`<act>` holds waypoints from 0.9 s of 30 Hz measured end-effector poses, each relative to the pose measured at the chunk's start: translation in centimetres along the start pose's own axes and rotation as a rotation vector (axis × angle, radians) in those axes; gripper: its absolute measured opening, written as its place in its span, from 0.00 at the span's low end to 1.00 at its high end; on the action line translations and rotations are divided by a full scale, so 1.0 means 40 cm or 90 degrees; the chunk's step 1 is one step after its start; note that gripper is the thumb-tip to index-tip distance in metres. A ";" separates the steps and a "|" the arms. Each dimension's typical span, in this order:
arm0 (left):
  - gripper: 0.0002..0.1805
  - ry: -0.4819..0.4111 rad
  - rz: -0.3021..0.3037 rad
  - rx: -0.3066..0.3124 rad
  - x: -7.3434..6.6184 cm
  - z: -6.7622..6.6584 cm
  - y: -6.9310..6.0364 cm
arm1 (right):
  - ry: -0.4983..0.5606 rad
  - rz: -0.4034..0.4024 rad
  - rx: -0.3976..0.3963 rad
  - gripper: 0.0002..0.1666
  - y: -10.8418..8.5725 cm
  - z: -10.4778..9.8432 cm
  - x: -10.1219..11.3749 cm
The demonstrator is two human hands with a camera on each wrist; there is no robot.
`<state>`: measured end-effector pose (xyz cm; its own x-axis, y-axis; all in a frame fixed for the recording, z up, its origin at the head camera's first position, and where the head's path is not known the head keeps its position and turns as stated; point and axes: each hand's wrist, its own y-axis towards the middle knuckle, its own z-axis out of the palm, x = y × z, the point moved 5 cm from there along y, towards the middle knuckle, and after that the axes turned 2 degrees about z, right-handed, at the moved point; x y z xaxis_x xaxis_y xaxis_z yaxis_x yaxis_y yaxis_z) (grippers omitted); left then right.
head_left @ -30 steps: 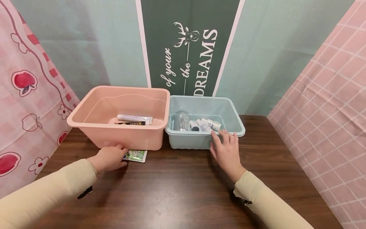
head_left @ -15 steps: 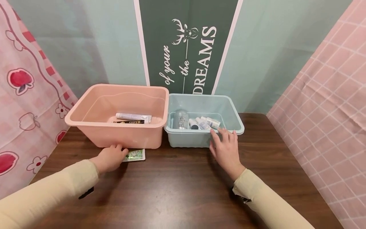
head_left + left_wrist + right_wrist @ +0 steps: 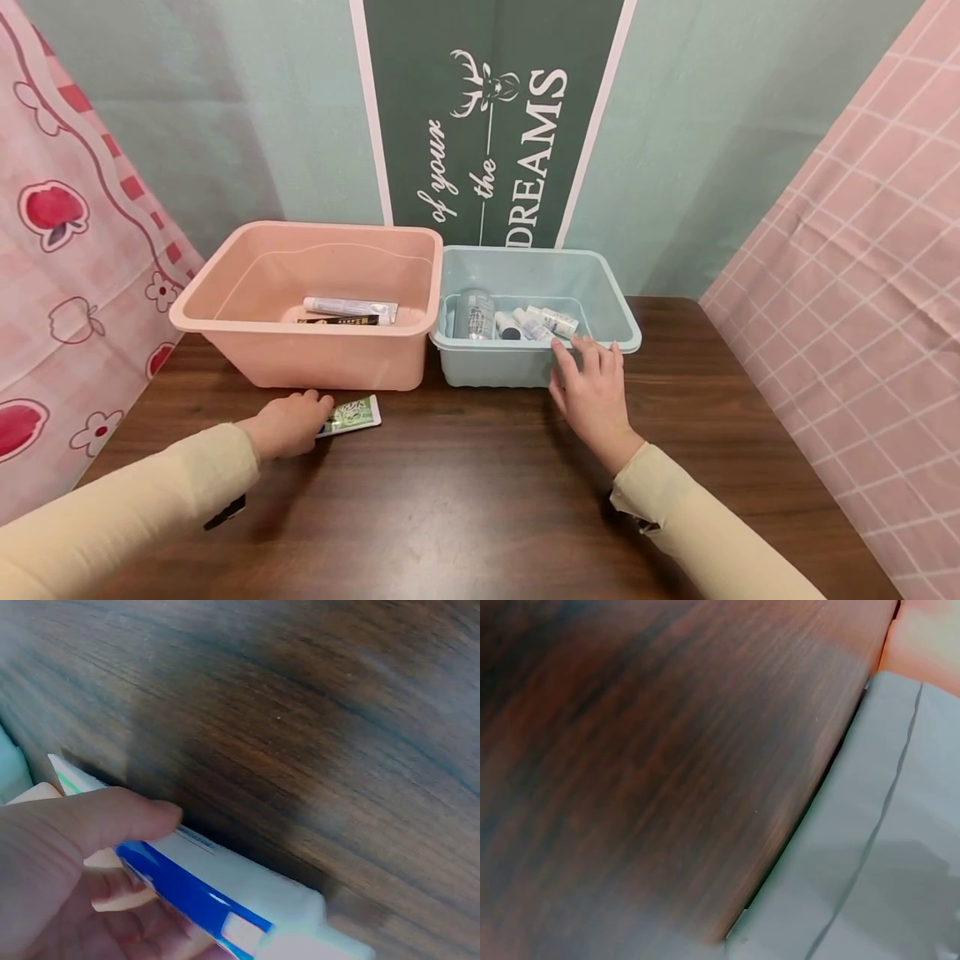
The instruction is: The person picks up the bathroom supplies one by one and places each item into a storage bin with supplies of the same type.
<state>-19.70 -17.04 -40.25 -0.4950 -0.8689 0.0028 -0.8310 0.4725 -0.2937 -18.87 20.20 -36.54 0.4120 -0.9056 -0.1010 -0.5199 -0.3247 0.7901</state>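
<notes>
In front of the pink bin (image 3: 330, 358), my left hand (image 3: 291, 423) grips a green and white toothpaste tube (image 3: 356, 415). The left wrist view has the thumb on one side of the toothpaste tube (image 3: 225, 877) and the fingers on the other; its blue band and white cap end show. My right hand (image 3: 596, 396) rests its fingertips on the front rim of the light blue bin (image 3: 495, 367). The right wrist view shows that bin's wall (image 3: 855, 847) without the hand.
A pale tube (image 3: 348, 308) and a black item with gold lettering (image 3: 345, 320) lie in the pink bin. In the blue bin are a clear bottle (image 3: 475, 315) and several small white bottles (image 3: 532, 323). Both bins stand side by side on the dark wooden table (image 3: 450, 500).
My left hand has drawn the toothpaste tube slightly toward me, away from the pink bin, and the tube has turned a little. The right hand has stayed on the blue bin's rim.
</notes>
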 end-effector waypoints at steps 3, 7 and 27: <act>0.13 0.032 0.005 -0.031 -0.003 -0.012 -0.005 | -0.002 0.000 0.011 0.27 0.001 0.000 0.000; 0.13 0.053 0.025 -0.098 -0.009 -0.047 -0.014 | -0.005 0.001 0.031 0.26 0.002 -0.001 0.001; 0.14 0.078 0.052 -0.258 -0.042 -0.210 -0.090 | -0.005 -0.005 0.041 0.28 0.005 -0.005 -0.003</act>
<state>-17.99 -16.03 -31.17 -0.5700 -0.8134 0.1159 -0.8078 0.5806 0.1018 -18.87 20.32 -36.24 0.4104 -0.9051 -0.1112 -0.5647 -0.3480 0.7483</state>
